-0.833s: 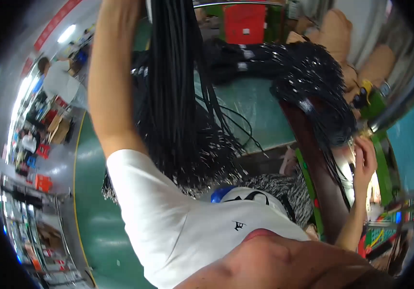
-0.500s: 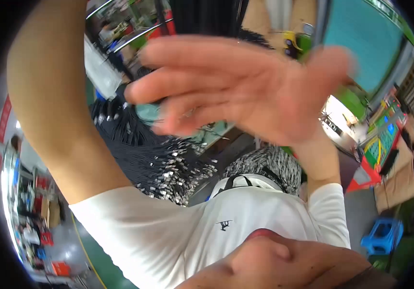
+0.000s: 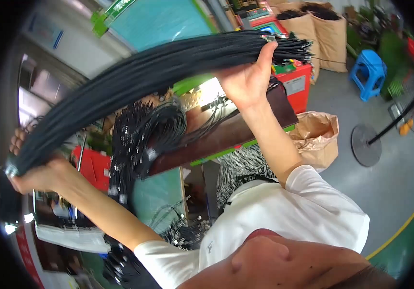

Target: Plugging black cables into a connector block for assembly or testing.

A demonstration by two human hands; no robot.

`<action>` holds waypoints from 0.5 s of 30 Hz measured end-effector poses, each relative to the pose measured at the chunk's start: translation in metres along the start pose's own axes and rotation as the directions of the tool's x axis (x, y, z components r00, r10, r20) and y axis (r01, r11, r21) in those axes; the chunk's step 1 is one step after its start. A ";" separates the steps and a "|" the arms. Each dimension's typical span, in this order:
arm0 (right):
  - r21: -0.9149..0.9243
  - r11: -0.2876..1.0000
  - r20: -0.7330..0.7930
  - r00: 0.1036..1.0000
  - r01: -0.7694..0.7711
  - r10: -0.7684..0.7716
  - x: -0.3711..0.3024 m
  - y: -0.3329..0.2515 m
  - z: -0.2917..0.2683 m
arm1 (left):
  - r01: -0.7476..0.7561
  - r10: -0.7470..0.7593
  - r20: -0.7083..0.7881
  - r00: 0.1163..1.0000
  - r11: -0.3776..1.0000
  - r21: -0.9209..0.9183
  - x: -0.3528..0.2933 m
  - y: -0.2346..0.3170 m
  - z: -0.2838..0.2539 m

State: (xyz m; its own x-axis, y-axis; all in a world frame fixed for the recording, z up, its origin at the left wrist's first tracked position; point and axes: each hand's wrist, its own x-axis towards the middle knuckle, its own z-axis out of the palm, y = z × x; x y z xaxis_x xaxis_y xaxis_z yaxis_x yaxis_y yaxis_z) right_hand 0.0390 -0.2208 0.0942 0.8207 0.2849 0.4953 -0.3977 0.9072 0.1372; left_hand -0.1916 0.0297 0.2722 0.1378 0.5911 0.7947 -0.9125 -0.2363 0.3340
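Observation:
A thick bundle of black cables (image 3: pixel 154 65) is stretched in an arc across the upper view, raised off the work surface. At its left end, my left hand (image 3: pixel 43 176) is closed round it, with the fingertips showing on the far side beside the metal ends. Near the right end, where the cable tips fan out, my right hand (image 3: pixel 248 82) grips the bundle from below. The right thumb points up in front, and the cables hide the other fingers. Below the bundle, a coil of dark cable (image 3: pixel 171 120) lies beside a mass of black cables with shiny ends (image 3: pixel 125 144).
A brown work table (image 3: pixel 202 154) is in front of me, with a red cabinet (image 3: pixel 296 89) behind its right end. An open paper bag (image 3: pixel 319 139) stands to the right. Beyond are full paper sacks (image 3: pixel 330 38), a blue stool (image 3: pixel 370 74) and a round stand base (image 3: pixel 366 144).
My right hand was open, blurred and without the cables; now both hands hold the raised bundle. My left arm has come down from the upper edge. The view has turned.

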 end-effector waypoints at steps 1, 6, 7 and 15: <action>-0.032 0.998 0.004 0.999 0.052 -0.052 -0.007 0.008 0.002 | -0.132 0.132 -0.014 0.991 0.991 0.020 0.008 0.014 -0.018; -0.257 0.947 -0.176 0.954 0.193 -0.242 -0.039 0.006 -0.028 | 0.747 -0.741 -0.099 0.665 0.654 0.119 -0.158 -0.063 -0.163; -0.309 0.935 -0.155 0.961 0.172 -0.228 -0.049 0.012 -0.045 | 0.890 -0.915 -0.193 0.355 0.267 0.371 -0.188 -0.069 -0.215; -0.603 0.792 -0.189 0.948 0.092 -0.255 -0.080 0.013 -0.133 | -0.098 -0.651 0.548 0.526 0.593 0.799 -0.215 -0.137 -0.050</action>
State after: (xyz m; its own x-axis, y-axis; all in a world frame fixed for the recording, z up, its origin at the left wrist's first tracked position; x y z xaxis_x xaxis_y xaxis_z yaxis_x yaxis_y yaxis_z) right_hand 0.0229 -0.1905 -0.0573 0.9572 0.0977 0.2724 0.0082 0.9317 -0.3631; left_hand -0.1149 -0.0263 0.0306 0.8773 0.0423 0.4781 -0.2468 -0.8145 0.5251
